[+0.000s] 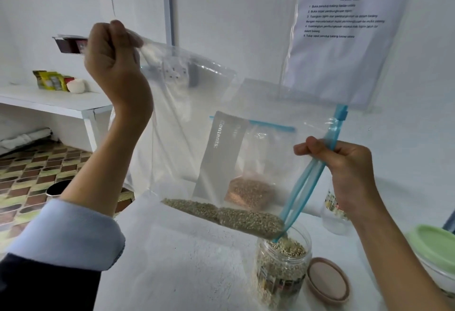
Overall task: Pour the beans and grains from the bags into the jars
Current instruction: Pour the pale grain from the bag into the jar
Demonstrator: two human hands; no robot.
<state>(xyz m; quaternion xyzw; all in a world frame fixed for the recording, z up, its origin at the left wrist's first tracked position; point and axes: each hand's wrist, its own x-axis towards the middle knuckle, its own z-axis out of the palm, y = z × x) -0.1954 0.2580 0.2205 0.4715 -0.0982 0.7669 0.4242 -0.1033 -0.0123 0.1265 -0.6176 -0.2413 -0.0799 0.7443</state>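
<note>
While tilted, bag [221,138] spills grains [229,214], jar [280,268] perhaps half-full

1. A single view, taken from a camera worn on the person's head
2. It faces forward and down, across a white worktop [187,261] toward a white wall [246,15]
3. It sits close: both forearms reach in from the lower corners and fill much of the frame
4. The wide lens bends straight lines near the edges; patterned floor [37,175] shows at the left
</note>
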